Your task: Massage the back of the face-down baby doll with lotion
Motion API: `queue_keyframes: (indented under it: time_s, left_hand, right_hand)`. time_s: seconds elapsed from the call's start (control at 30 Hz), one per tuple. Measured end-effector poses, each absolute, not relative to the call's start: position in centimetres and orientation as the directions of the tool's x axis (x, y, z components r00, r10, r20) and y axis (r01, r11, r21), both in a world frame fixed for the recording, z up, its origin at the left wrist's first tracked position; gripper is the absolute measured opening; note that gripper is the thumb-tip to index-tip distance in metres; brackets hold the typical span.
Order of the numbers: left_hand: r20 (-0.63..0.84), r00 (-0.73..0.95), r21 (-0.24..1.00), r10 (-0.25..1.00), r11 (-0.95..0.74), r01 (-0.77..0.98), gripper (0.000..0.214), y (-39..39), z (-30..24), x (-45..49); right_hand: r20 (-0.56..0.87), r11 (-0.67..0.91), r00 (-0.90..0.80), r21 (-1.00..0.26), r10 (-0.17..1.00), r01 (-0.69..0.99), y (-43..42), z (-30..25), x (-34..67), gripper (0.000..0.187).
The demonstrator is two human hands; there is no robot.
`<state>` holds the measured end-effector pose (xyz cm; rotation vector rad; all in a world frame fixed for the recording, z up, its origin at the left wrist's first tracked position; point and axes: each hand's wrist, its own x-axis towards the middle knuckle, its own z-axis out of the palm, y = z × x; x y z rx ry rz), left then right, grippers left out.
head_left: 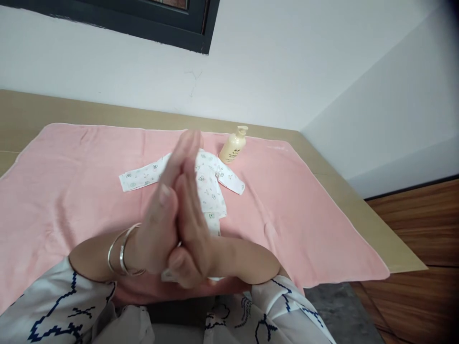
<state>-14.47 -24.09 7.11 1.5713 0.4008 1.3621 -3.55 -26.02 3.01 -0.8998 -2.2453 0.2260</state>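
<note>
My left hand [157,229] and my right hand [196,234] are pressed palm to palm in front of me, their straight fingers pointing away. No object shows between them; whether anything coats the palms cannot be seen. Two silver bangles [124,251] circle my left wrist. Beyond and partly behind the hands lies a small white printed baby top [210,184], sleeves spread to both sides. White printed cloth [213,222] shows below its hem, mostly hidden by my hands. A cream pump bottle [234,145] stands near the top's right sleeve.
A pink blanket [287,205] with some creases covers much of a light wooden surface [344,200]. White walls [251,67] rise behind and to the right, with a dark window frame [172,24] at the upper left. Brown wood panels [423,224] are at the right.
</note>
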Motion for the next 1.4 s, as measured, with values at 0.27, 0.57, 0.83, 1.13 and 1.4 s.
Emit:
queue_keyframes:
  time_s: [0.27, 0.57, 0.83, 1.13, 1.4]
  left_hand:
    - [0.278, -0.057, 0.921, 0.959, -0.283, -0.269, 0.033, -17.0, 4.1, -12.3]
    - [0.257, -0.136, 0.966, 0.957, -0.249, 0.074, 0.028, -8.0, -5.4, -10.4]
    - [0.342, -0.039, 0.923, 0.939, -0.328, 0.2, 0.036, -6.4, -7.0, -11.0]
    - [0.331, -0.07, 0.94, 0.941, -0.323, 0.105, 0.046, -6.1, -7.5, -11.8]
    - [0.459, -0.041, 0.854, 0.887, -0.428, 0.296, 0.039, -7.0, -8.1, -11.5]
  right_hand:
    - [0.571, 0.676, -0.363, -0.628, 0.737, 0.385, -22.2, 4.0, -3.6, 0.075]
    - [0.213, 0.493, -0.45, -0.499, 0.867, 0.713, -10.5, -1.6, 2.2, 0.05]
    - [0.307, 0.318, -0.209, -0.365, 0.929, 0.875, -9.6, -4.4, 1.3, 0.047]
    - [0.246, 0.46, -0.405, -0.239, 0.881, 0.855, -10.4, -3.6, 0.2, 0.043]
    - [0.115, -0.082, 0.128, -0.336, 0.985, 0.938, -10.6, -3.5, 0.6, 0.071]
